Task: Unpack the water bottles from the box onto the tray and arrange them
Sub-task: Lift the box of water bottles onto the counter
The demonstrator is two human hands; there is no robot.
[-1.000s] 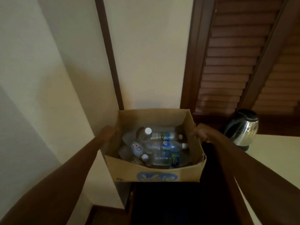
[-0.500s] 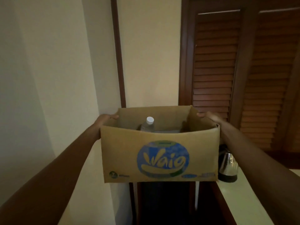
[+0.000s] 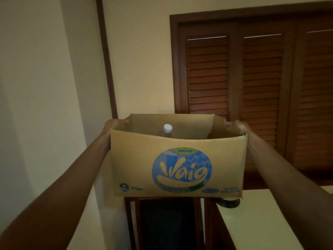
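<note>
The box point(image 3: 178, 165) now rides higher; left hand point(image 3: 112, 126) and right hand point(image 3: 237, 126) curl fingers over its top edges (thin cardboard). A loose bottle point(image 3: 166, 131) could shift, tipping it.

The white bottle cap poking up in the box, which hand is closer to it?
Left. The left hand grips the box edge just left of the cap; the right hand holds the far right edge.

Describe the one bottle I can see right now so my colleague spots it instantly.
Find the brown cardboard box with the blue round logo, held up at its ends by both hands. Look just over its near rim, left of centre: a clear bottle, upright, is the only thing with a white cap.
</note>
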